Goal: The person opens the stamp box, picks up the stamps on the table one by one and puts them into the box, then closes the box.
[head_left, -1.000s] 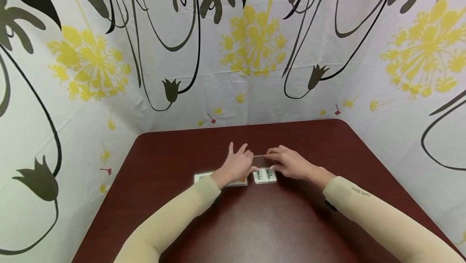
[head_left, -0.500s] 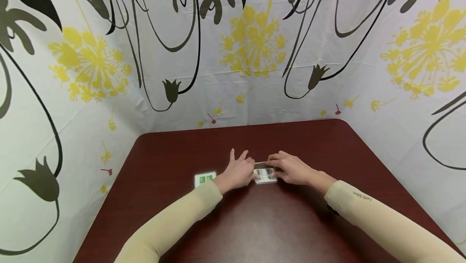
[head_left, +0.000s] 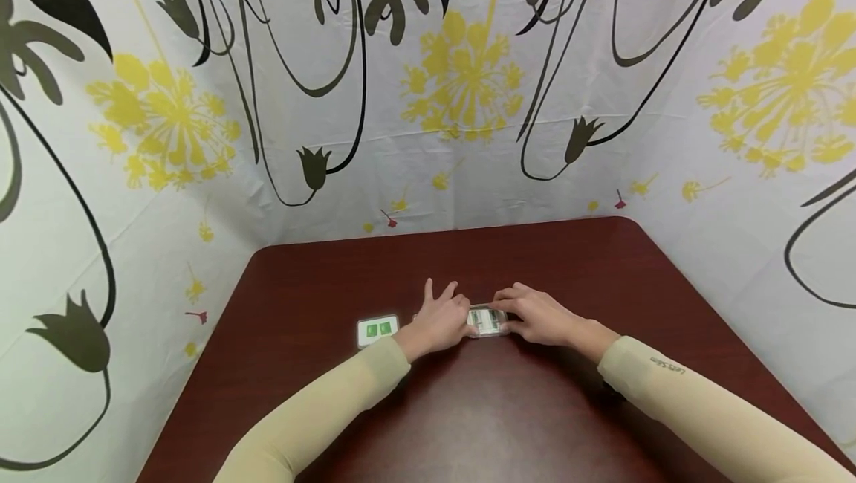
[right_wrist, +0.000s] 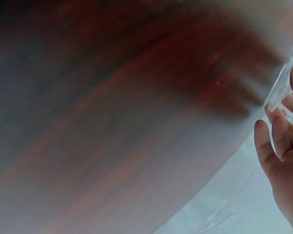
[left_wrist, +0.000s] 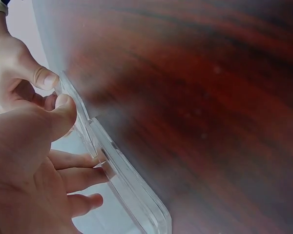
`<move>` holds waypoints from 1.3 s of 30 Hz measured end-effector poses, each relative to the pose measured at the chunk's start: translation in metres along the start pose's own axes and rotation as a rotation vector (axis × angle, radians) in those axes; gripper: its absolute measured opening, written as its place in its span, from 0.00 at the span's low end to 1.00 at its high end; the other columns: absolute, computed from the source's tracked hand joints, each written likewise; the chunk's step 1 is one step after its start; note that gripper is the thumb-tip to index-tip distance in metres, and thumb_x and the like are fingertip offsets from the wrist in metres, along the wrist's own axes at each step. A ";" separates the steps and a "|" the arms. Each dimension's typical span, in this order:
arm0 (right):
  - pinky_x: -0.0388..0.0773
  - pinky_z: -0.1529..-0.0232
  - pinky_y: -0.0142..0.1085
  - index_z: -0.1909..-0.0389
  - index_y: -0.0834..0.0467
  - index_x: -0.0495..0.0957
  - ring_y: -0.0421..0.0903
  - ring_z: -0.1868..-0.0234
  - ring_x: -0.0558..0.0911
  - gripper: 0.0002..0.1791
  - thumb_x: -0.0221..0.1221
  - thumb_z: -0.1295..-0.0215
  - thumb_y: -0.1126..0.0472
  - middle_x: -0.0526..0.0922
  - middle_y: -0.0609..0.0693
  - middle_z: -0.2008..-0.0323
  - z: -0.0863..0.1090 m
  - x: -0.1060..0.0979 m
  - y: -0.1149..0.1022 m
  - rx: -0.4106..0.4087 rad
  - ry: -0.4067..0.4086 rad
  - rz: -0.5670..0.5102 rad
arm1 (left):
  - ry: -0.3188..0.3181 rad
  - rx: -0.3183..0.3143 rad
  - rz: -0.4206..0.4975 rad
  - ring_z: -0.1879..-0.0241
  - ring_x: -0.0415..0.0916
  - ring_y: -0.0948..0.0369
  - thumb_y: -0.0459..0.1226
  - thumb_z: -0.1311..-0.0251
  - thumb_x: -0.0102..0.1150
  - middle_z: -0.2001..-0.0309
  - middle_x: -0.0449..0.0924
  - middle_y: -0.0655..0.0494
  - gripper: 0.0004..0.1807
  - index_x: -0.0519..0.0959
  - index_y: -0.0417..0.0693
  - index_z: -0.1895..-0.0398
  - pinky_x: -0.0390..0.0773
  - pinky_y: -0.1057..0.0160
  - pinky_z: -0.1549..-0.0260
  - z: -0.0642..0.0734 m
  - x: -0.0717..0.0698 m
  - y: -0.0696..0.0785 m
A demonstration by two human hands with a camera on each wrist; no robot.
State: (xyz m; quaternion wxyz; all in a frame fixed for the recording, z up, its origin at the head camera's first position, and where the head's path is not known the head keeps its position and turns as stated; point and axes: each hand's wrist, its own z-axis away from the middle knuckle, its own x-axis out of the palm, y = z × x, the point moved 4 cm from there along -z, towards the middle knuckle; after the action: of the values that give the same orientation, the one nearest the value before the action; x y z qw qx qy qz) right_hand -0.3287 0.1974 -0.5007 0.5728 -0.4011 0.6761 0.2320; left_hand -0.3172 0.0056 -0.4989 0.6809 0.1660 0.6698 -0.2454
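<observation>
A flat clear plastic case with printed white and green contents lies on the table between both hands. My left hand pinches its left end, thumb at the near edge and index finger at the far side, other fingers spread. At the right end, my right hand grips it the same way, thumb in front and fingers behind. The left wrist view shows both thumbs along the near edge of the clear case. Closer to that camera stands the edge of another clear case, mostly hidden behind the left hand in the head view.
A clear case with two green squares lies left of my left wrist. The dark red wooden table has rounded far corners. White cloth with printed flowers hangs behind it and along both sides.
The clear lid that stood raised at the far side has come down over the printed contents. Both hands have lowered and moved slightly nearer with it.
</observation>
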 end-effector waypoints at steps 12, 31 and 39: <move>0.79 0.53 0.43 0.40 0.52 0.82 0.42 0.47 0.76 0.26 0.70 0.38 0.48 0.79 0.46 0.45 0.001 -0.006 -0.003 0.015 -0.008 -0.026 | 0.021 0.000 0.022 0.24 0.53 0.48 0.64 0.34 0.52 0.35 0.75 0.56 0.36 0.77 0.50 0.35 0.47 0.28 0.34 0.003 -0.003 0.000; 0.79 0.58 0.38 0.43 0.56 0.80 0.42 0.55 0.80 0.24 0.71 0.39 0.54 0.79 0.47 0.48 0.000 0.000 -0.008 0.070 -0.036 -0.109 | 0.033 -0.045 0.104 0.26 0.57 0.46 0.65 0.35 0.55 0.32 0.72 0.55 0.35 0.77 0.54 0.34 0.50 0.30 0.34 0.011 0.003 0.002; 0.78 0.67 0.32 0.46 0.57 0.83 0.41 0.65 0.80 0.23 0.72 0.44 0.59 0.81 0.49 0.51 -0.002 -0.001 -0.010 0.124 -0.030 -0.183 | 0.027 -0.059 0.135 0.27 0.59 0.46 0.63 0.36 0.57 0.33 0.73 0.55 0.34 0.77 0.53 0.35 0.52 0.30 0.34 0.010 0.002 0.004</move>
State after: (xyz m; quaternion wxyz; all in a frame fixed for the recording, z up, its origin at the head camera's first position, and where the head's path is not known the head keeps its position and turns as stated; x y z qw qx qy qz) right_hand -0.3220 0.1907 -0.4977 0.6255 -0.4214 0.6410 0.1424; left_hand -0.3068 0.0034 -0.5008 0.6914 0.1937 0.6732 -0.1768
